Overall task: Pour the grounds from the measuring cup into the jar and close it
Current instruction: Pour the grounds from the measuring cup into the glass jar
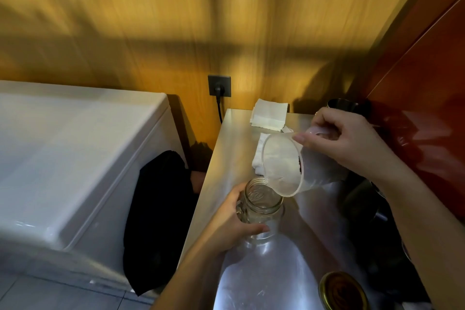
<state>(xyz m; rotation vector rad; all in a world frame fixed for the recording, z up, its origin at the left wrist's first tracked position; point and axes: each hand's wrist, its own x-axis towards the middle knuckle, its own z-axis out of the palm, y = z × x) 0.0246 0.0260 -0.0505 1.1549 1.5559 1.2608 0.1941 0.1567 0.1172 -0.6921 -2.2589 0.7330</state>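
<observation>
A clear glass jar (261, 202) stands open on the steel counter (236, 143), and my left hand (234, 224) grips its side. My right hand (352, 141) holds a translucent plastic measuring cup (281, 163) tipped steeply, its spout just over the jar's mouth. A few dark grounds cling inside the cup's right rim. The jar looks nearly empty. Its gold metal lid (343, 290) lies on the counter at the bottom right, apart from the jar.
Folded white paper filters (269, 113) lie at the counter's back, and a white cloth sits behind the cup. Dark metal vessels (359, 199) crowd the right side under my forearm. A white appliance (75, 148) and a black bag (161, 221) stand left of the counter.
</observation>
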